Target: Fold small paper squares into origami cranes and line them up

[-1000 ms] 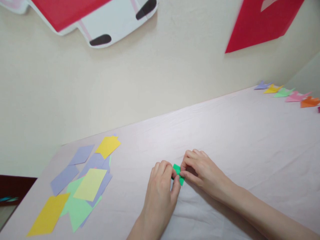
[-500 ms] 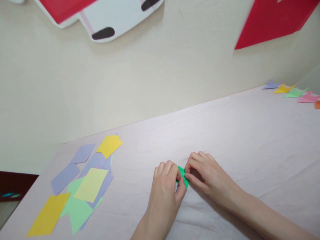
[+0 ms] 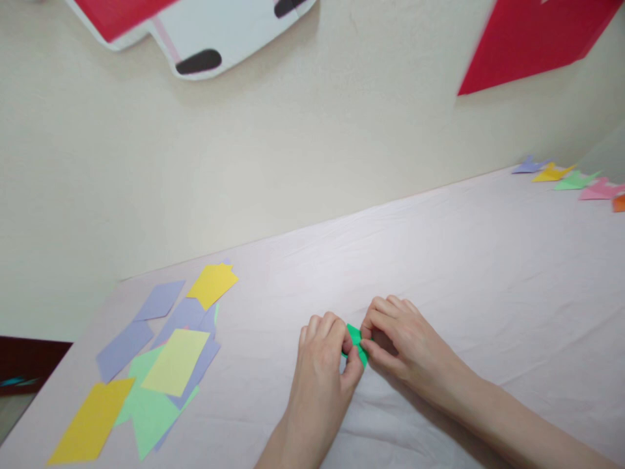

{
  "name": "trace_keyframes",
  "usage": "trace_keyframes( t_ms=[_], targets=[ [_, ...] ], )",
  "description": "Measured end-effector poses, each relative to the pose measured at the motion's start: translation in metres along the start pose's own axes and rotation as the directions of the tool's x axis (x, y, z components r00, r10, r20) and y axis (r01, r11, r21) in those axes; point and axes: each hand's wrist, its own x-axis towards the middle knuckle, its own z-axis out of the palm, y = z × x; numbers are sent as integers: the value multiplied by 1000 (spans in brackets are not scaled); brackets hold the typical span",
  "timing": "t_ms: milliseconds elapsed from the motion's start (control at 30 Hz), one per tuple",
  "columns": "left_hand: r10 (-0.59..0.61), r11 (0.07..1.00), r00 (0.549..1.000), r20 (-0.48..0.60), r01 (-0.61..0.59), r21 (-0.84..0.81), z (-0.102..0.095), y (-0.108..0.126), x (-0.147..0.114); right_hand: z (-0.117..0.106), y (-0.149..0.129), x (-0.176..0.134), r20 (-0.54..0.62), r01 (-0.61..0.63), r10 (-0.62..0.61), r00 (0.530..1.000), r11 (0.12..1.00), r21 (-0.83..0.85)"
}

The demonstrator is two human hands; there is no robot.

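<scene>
— What is being held?
— A small piece of green paper [image 3: 355, 334], smooth and sharp-cornered, is held between the two hands, at the near side of the table. Much of its outline is hidden by fingers, and whether the cloth is touched by it cannot be told.
— How are the fingers set?
— From the left, the paper is clamped between thumb and forefinger of the left hand [image 3: 322, 361]; from the right, its edge is pinched by those of the right hand [image 3: 405, 342].
— And the surfaces?
— The table is covered with a pale cloth [image 3: 273, 312], softly creased. On the plain wall [image 3: 244, 143], a straight-edged red panel [image 3: 532, 45] and a red-and-white cutout [image 3: 234, 39] marked with two black ovals are seen.
— What can be counted?
— Five pointed, folded paper shapes [image 3: 553, 172] are lined up at the far right: purple, yellow, light green, pink and orange, the last cut off by the view's edge. At the left, flat paper sheets [image 3: 176, 360] are spread, one pale yellow on top, with yellow, purple and light green; being overlapped, they cannot be counted exactly.
</scene>
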Motion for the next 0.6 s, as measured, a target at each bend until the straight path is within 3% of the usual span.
trace_keyframes(
  t_ms=[300,600],
  targets=[
    [-18,997,1000,-16,17,-77,-2,1,-1,-2,8,-4,-82,-36,54,995,976,214],
    [-34,996,999,4,34,-84,-2,1,-2,3,-4,-3,-45,-30,31,999,999,12]
  ],
)
